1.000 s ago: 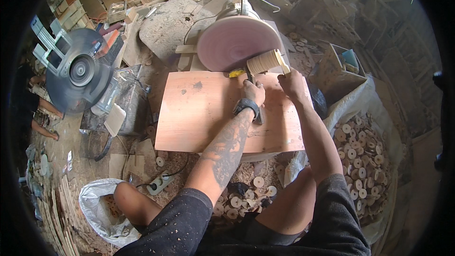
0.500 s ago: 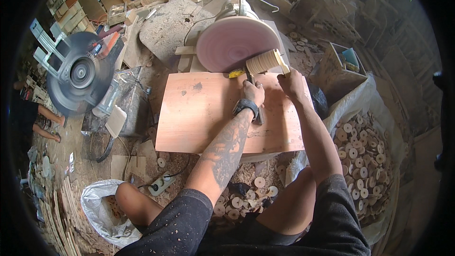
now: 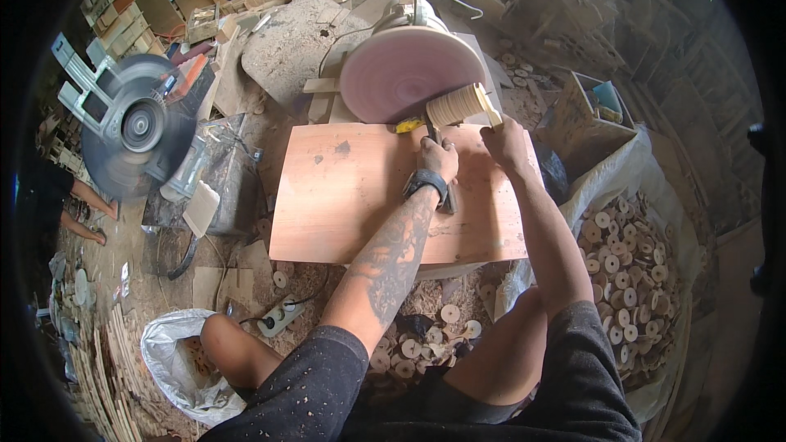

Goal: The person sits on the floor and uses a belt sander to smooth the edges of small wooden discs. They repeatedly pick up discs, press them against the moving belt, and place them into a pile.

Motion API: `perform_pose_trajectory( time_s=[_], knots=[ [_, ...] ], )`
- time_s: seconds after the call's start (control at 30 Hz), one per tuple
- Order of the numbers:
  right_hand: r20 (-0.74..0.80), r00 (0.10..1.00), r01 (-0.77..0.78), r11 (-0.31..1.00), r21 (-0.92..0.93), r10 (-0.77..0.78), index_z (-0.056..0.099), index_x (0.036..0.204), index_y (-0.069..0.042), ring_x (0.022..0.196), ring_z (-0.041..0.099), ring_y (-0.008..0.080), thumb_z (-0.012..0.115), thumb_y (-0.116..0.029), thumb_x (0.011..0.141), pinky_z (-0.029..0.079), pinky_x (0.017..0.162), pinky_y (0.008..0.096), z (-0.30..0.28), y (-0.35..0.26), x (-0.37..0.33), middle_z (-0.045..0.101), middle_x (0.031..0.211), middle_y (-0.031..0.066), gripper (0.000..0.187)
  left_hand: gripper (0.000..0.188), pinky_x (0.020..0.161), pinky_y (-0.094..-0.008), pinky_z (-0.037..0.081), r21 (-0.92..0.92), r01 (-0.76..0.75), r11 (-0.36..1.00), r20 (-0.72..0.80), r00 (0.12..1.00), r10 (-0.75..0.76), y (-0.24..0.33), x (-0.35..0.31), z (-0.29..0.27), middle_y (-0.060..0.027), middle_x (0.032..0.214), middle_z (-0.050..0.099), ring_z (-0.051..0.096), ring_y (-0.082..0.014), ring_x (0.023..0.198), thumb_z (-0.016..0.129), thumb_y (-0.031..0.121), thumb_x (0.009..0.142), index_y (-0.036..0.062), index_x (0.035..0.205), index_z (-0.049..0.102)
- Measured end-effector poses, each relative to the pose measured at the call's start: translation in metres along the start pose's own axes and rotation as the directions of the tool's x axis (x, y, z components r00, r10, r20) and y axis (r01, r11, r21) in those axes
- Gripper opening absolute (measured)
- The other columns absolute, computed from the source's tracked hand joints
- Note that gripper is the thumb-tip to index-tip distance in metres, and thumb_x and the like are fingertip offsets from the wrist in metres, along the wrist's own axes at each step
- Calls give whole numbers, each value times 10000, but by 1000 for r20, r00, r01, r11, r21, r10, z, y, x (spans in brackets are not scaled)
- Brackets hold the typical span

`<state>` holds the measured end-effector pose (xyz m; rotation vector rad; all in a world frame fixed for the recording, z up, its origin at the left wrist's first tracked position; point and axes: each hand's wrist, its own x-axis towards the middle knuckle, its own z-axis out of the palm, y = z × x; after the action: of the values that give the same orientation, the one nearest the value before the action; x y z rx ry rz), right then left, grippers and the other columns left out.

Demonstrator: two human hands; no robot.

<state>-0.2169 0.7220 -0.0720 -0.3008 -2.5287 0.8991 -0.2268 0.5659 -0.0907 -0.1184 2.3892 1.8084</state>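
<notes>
Left hand (image 3: 440, 160) grips dark bar (image 3: 447, 200) on desk (image 3: 336, 205); right hand (image 3: 504, 147) closed on pale handle (image 3: 491, 110) of ribbed wooden roll (image 3: 455, 106), just beyond and between hands, beside pink disc (image 3: 409, 74). Probably best: brace bar firmly, turn roll evenly, press lightly.

We are seeing a mauve disc (image 3: 409, 74) far, a grey-smudged pinkish board (image 3: 336, 205) nearer, and a tan striped roll (image 3: 455, 106) right.

A bystander's legs (image 3: 92, 197) have shifted slightly rightward.
</notes>
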Motion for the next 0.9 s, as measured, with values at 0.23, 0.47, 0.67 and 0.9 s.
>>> perform_pose_trajectory(
  time_s=[0.23, 0.47, 0.67, 0.9],
  knots=[
    [-1, 1000, 21, 1000, 11, -21, 635, 869, 37, 740, 653, 412, 614, -134, 754, 509, 687, 471, -1, 0, 0, 650, 739, 251, 206, 441, 420, -374, 549, 6, 16, 1000, 22, 1000, -16, 1, 2, -1, -228, 838, 649, 646, -288, 496, 553, 274, 904, -113, 1091, 454],
    [-19, 999, 35, 999, -6, -35, 638, 898, 14, 646, 644, 365, 601, -157, 741, 488, 636, 456, 6, 12, 2, 641, 687, 222, 235, 425, 434, -375, 558, -1, -12, 1000, -3, 1000, 12, -6, 5, 1, -225, 799, 648, 654, -293, 518, 548, 266, 906, -114, 1076, 463],
    [-39, 999, 31, 999, -35, -33, 640, 876, 32, 628, 650, 337, 624, -165, 740, 483, 609, 456, 13, 21, 5, 645, 680, 218, 240, 414, 416, -366, 540, 15, 15, 1000, -1, 1000, -15, -4, 7, 0, -181, 732, 646, 633, -244, 477, 590, 241, 890, -98, 1091, 464],
    [170, 966, -185, 980, -80, 196, 620, 670, 68, 548, 626, 257, 654, -196, 743, 489, 550, 400, 5, 2, -63, 610, 587, 189, 276, 323, 361, -354, 489, 35, 78, 996, 115, 990, -81, -9, -29, -40, -99, 643, 593, 586, -195, 440, 616, 223, 905, -18, 1050, 457]
  ],
)
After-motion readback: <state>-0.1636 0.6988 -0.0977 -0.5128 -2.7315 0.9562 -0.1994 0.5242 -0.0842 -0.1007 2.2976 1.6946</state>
